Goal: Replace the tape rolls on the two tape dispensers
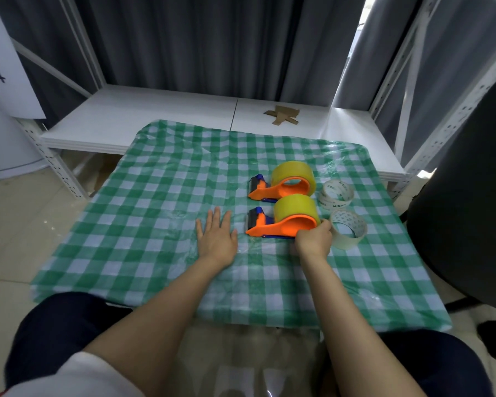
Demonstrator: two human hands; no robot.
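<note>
While the right hand [314, 239] grips the handle end of the near orange tape dispenser [269, 226], its long axis runs left, blade end toward the flat, straight-fingered left hand [216, 239]

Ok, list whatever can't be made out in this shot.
Head view:
- Fingertips of the right hand: hidden behind the hand's own back where it grips the near dispenser.
- Near side of the far dispenser: covered by the near yellow roll.
- Print on the far clear roll: too small to read.
- Writing on the white sheet: cut off by the left edge.
</note>
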